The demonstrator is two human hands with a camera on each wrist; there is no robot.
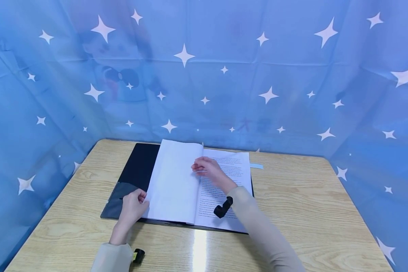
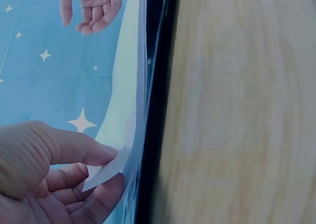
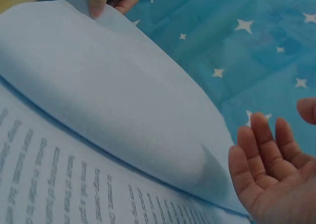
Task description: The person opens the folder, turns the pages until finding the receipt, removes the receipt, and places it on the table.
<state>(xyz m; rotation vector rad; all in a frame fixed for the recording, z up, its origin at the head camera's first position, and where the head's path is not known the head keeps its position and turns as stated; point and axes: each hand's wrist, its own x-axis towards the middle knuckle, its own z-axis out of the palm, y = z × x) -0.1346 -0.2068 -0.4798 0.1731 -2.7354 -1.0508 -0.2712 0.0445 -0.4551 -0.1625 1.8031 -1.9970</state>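
Note:
A black folder (image 1: 141, 162) lies spread on the table, with a stack of paper inside. The turned page (image 1: 176, 177) on the left shows its blank back; the printed page (image 1: 232, 170) on the right carries lines of text. My left hand (image 1: 133, 206) pinches the near left corner of the blank page between thumb and fingers, as the left wrist view shows from close by. Over the fold between the pages is my right hand (image 1: 209, 170), its fingers loosely bent and nothing held, palm turned toward the blank sheet in the right wrist view.
The wooden table (image 1: 299, 192) extends past the folder on both sides. A light blue tab (image 1: 256, 166) sticks out beyond the folder's right edge. Behind the table hangs a blue curtain (image 1: 224, 83) with white stars. Each wrist wears a small black device.

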